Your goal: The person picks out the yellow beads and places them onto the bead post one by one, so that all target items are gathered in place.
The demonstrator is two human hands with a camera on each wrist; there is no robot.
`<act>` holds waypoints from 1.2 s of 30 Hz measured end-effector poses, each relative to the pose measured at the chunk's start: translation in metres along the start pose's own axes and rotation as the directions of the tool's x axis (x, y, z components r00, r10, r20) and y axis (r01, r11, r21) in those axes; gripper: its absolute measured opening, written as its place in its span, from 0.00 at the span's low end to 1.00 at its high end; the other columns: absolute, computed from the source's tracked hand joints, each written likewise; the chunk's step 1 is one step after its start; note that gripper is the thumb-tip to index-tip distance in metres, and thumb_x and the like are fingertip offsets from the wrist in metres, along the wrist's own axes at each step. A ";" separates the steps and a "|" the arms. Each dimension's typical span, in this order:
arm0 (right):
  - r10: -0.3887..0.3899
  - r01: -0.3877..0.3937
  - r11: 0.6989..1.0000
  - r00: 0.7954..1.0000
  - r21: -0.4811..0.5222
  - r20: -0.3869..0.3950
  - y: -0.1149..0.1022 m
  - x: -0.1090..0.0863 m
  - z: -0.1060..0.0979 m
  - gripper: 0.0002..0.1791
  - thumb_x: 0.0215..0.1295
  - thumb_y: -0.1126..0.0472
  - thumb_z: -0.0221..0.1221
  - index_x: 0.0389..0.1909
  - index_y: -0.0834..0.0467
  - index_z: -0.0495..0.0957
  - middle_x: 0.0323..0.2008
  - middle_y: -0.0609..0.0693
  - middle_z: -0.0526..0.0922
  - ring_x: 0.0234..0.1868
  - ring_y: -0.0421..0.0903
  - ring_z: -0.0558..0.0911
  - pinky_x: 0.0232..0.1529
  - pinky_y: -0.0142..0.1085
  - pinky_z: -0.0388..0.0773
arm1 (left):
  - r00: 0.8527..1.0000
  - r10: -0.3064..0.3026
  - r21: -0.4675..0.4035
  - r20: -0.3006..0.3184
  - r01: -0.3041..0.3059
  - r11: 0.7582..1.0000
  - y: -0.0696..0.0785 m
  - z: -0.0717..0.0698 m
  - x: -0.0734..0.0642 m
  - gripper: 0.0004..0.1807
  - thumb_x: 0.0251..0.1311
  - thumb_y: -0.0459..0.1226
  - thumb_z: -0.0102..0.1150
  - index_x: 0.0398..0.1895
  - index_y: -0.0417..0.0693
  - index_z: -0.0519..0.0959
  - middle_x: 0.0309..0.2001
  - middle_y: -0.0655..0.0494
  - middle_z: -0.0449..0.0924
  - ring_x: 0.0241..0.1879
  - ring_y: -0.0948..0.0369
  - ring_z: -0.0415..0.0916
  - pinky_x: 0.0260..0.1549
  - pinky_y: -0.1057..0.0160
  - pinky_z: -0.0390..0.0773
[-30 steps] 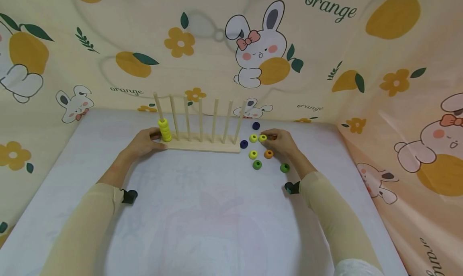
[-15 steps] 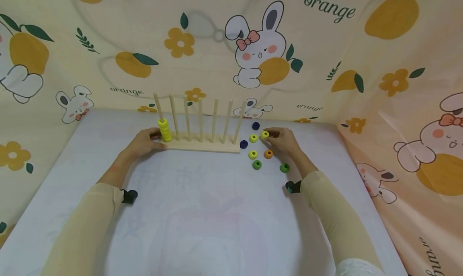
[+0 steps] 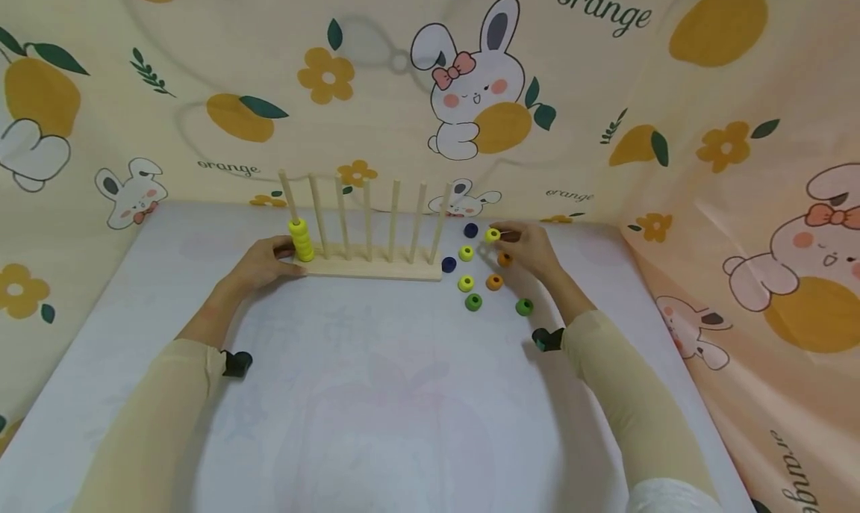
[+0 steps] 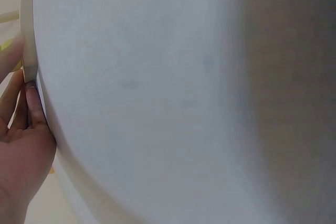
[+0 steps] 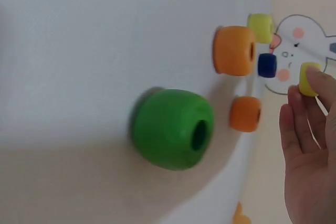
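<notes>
A wooden peg rack (image 3: 376,271) with a row of upright pegs stands at the back of the table. Yellow beads (image 3: 301,246) are stacked on its leftmost peg. My left hand (image 3: 260,265) grips the left end of the rack's base, its thumb along the front in the head view. To the right of the rack, my right hand (image 3: 529,247) pinches a yellow bead (image 5: 306,80) between thumb and fingers, raised over the table. The bead's hole shows in the head view. Below that hand lies an orange bead (image 3: 505,260), partly shaded by it.
Loose beads lie right of the rack: dark blue ones (image 3: 449,264), yellow ones (image 3: 466,284), another orange bead (image 3: 494,283) and green ones (image 3: 524,308). A printed cloth (image 3: 376,132) hangs behind the table. Each wrist carries a small black camera (image 3: 237,364).
My right hand has lifted the yellow bead up and away from the other beads, bringing an orange bead beneath into sight. My left hand stays on the rack. The head view has shifted slightly.
</notes>
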State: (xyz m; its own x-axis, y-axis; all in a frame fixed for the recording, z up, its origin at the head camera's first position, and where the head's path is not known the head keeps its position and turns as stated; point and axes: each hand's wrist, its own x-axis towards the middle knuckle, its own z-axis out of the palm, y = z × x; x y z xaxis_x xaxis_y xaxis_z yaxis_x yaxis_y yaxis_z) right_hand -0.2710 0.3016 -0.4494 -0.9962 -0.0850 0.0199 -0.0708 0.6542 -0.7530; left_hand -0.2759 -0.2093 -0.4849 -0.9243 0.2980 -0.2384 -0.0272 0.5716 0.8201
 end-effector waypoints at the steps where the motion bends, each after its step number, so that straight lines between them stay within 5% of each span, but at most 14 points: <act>1: 0.001 -0.001 1.000 1.000 0.001 -0.006 -0.003 0.000 -0.001 0.21 0.64 0.66 0.66 0.59 0.57 0.80 0.54 0.54 0.83 0.51 0.52 0.82 0.50 0.41 0.83 | 1.000 0.003 0.001 -0.001 -0.003 1.000 0.000 0.000 0.000 0.45 0.58 0.36 0.71 0.74 0.31 0.57 0.71 0.34 0.61 0.70 0.42 0.60 0.72 0.47 0.57; 17: -0.011 0.015 0.998 0.997 0.063 -0.071 -0.035 -0.008 -0.016 0.22 0.62 0.60 0.69 0.58 0.53 0.81 0.50 0.52 0.85 0.47 0.48 0.84 0.44 0.35 0.82 | 1.000 0.006 0.011 -0.004 -0.005 1.000 0.001 0.000 -0.003 0.45 0.58 0.36 0.70 0.73 0.30 0.57 0.71 0.34 0.61 0.71 0.41 0.59 0.72 0.46 0.57; 36: -0.126 0.145 0.979 0.983 0.143 -0.130 -0.072 -0.017 -0.024 0.21 0.63 0.61 0.67 0.57 0.54 0.82 0.53 0.53 0.83 0.47 0.47 0.83 0.47 0.29 0.82 | 1.000 -0.004 0.019 -0.004 0.004 1.000 0.002 0.000 -0.002 0.46 0.58 0.38 0.71 0.74 0.31 0.57 0.71 0.34 0.61 0.71 0.41 0.59 0.72 0.44 0.56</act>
State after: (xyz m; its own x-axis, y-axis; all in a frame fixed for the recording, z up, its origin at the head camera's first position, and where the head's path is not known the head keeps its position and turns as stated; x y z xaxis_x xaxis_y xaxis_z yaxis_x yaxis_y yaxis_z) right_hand -0.2502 0.2743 -0.3796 -0.9774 -0.0684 0.2002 -0.2061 0.5208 -0.8284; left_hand -0.2741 -0.2091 -0.4824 -0.9255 0.2930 -0.2398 -0.0237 0.5873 0.8090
